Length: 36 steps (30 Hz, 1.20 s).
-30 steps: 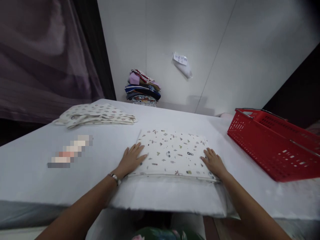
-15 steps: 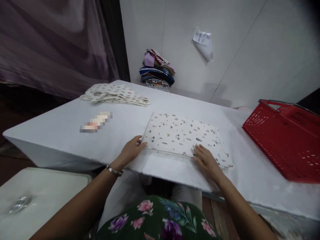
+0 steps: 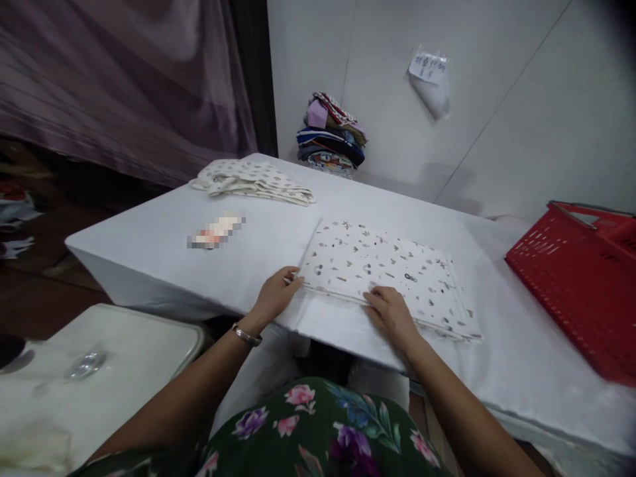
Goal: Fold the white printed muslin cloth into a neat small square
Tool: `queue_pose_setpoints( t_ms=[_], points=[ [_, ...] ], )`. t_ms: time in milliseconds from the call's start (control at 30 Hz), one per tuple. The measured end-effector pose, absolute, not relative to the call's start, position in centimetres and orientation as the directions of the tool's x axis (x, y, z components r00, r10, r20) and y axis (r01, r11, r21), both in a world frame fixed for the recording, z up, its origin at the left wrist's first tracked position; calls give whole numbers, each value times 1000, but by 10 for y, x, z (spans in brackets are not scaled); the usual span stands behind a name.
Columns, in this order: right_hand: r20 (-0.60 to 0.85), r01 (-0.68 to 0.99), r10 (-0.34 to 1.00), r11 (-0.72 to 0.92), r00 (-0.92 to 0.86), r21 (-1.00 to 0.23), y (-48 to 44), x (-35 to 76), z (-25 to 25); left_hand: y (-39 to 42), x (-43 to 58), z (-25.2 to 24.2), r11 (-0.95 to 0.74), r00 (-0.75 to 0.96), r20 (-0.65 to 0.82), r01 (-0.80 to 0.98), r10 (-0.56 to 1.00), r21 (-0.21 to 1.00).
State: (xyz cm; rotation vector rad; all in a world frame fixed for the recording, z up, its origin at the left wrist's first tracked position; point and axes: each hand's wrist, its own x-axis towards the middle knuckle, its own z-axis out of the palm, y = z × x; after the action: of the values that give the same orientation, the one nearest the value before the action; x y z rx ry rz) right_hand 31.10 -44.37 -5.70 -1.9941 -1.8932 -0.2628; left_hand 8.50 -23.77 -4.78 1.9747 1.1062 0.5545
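Observation:
A folded white cloth (image 3: 382, 265) with small printed figures lies flat on the table in front of me. At its near left corner my left hand (image 3: 277, 291) has its fingers bent round the edge, the fingertips and thumb close together. My right hand (image 3: 392, 315) grips the middle of the near edge, fingertips on top and thumb low at the fold. Farther back on the left lies a loosely bunched cream cloth (image 3: 258, 180) with a small print, apart from both hands.
A blurred-out item (image 3: 217, 230) lies left on the white-covered table (image 3: 278, 232). The red basket (image 3: 581, 285) stands at the right. Several folded fabrics (image 3: 332, 139) are stacked by the wall under a hanging note (image 3: 430, 76). A pale stool (image 3: 134, 351) is at lower left.
My right hand has slid left along the cloth's near edge, from its printed top to the fold. My left hand stays at the corner. The view has turned slightly left.

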Motion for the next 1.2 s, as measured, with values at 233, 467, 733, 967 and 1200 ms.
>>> queue_pose_setpoints(
  t_ms=[233, 467, 733, 967, 1200],
  points=[
    [426, 989, 900, -32, 90, -143, -439, 307, -61, -236, 82, -60, -248, 535, 16, 364, 844, 898],
    [481, 986, 871, -26, 103, -164, -442, 307, -64, -240, 76, -59, -291, 572, 17, 392, 820, 873],
    [435, 989, 896, -31, 91, -144, -440, 304, -65, -250, 71, -42, -506, 675, 14, 539, 738, 674],
    [474, 989, 877, -4, 73, -146, -435, 300, -69, -256, 79, -49, -567, 651, 106, 556, 751, 607],
    [531, 984, 845, 35, 64, -174, -437, 303, -76, -256, 79, -56, -601, 622, 165, 600, 766, 528]
  ],
)
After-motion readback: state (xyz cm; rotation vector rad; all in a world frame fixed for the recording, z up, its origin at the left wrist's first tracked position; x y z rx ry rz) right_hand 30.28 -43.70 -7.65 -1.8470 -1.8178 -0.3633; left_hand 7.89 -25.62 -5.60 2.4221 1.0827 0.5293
